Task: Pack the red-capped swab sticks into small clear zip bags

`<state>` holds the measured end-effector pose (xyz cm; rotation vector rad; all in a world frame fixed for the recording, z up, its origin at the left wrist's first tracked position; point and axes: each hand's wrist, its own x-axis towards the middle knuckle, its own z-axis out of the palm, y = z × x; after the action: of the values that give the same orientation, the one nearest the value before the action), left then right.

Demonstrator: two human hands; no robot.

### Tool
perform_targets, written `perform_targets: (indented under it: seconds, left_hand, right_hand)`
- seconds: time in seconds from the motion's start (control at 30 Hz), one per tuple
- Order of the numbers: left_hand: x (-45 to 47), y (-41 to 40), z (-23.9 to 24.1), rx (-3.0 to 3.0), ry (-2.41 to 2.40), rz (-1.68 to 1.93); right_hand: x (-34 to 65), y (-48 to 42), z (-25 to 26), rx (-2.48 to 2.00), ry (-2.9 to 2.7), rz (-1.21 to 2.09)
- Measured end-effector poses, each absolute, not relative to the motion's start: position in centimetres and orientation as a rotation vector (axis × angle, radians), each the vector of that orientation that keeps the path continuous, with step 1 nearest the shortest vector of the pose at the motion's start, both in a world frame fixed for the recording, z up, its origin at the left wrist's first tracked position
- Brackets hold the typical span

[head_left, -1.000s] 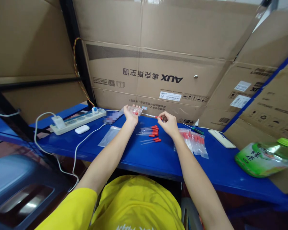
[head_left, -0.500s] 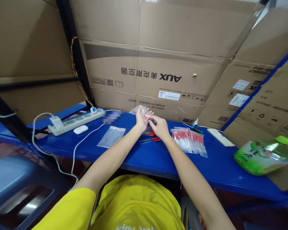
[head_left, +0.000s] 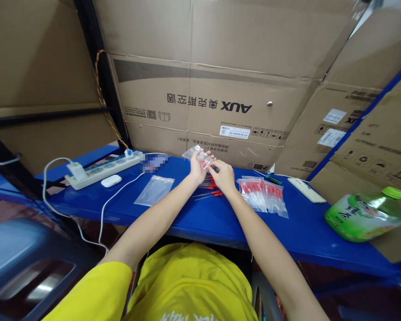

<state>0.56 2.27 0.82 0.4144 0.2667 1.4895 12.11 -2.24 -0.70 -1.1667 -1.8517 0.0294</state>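
Note:
A clear zip bag [head_left: 205, 159] with something red in it lies across my left hand [head_left: 198, 169], whose thumb presses it against the fingers. At the bag's lower right edge, my right hand [head_left: 223, 174] pinches with thumb and forefinger. Beneath my hands are several thin clear pieces with red ends [head_left: 216, 193] on the blue table [head_left: 200, 218]. To the right lies a group of filled clear bags [head_left: 262, 195] with red-ended pieces inside. A flat stack of clear zip bags [head_left: 154, 190] rests left of my left forearm.
A white power strip [head_left: 103, 170] with a plugged-in charger, a white earphone case [head_left: 111, 180] and cables lie at the left. On the right are a screwdriver [head_left: 272, 179], a pale phone [head_left: 306, 190] and a green bottle [head_left: 362, 216] on its side. Large cardboard [head_left: 200, 53] stands behind.
The view has shifted slightly. My hands stay together around the bag, and its red contents show a little more plainly between them.

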Motion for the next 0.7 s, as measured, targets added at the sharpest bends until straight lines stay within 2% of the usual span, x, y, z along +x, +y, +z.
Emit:
perform_targets:
  seconds: [0.5, 0.7]
  left_hand:
    - [0.2, 2.0, 1.4, 0.412, 0.262, 1.419]
    - [-1.2, 3.5, 1.7, 0.306, 0.218, 1.548]
  right_hand:
    - [12.2, -2.5, -0.4, -1.160, -1.831, 0.022]
    - [13.6, -2.3, 0.7, -1.100, -1.997, 0.053]
